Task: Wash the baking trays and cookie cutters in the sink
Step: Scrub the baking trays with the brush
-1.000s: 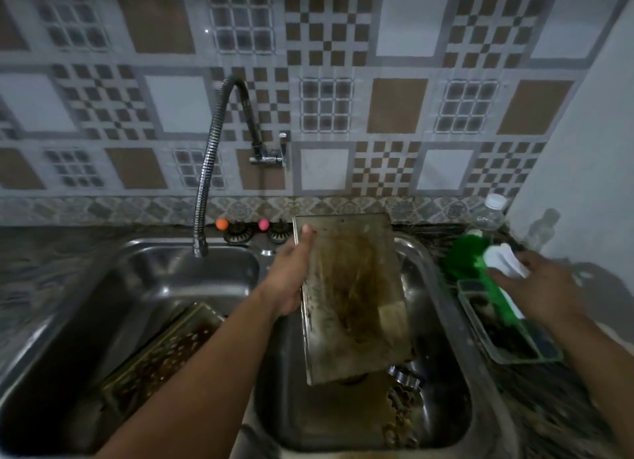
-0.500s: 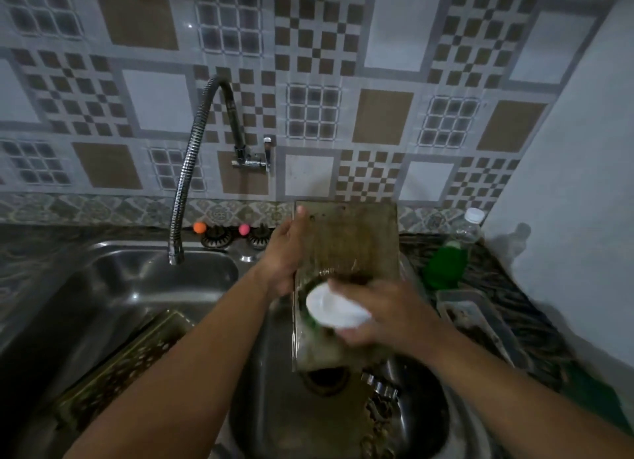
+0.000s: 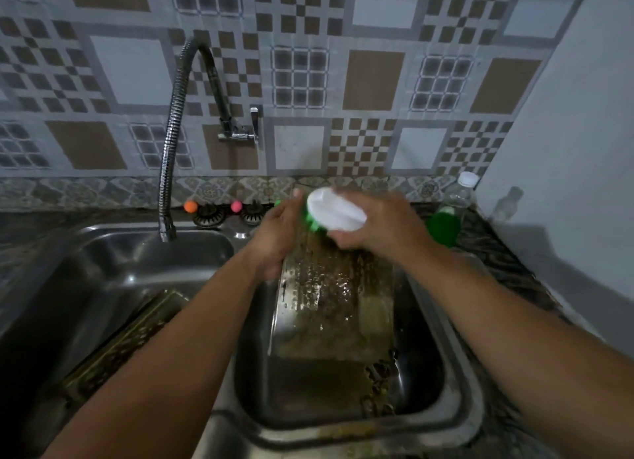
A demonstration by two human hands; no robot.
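Head view: a greasy baking tray stands tilted in the right sink basin, its top edge at 12 o'clock. The left hand clasps its left rim; the right hand wraps a white-handled green scrub brush pressed on the tray's top. Risk: brush pressure on the wet metal could slide the tray's foot onto the cookie cutters at 5 o'clock

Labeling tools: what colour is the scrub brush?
White handle, green bristles on the scrub brush, gripped in the right hand; head view.
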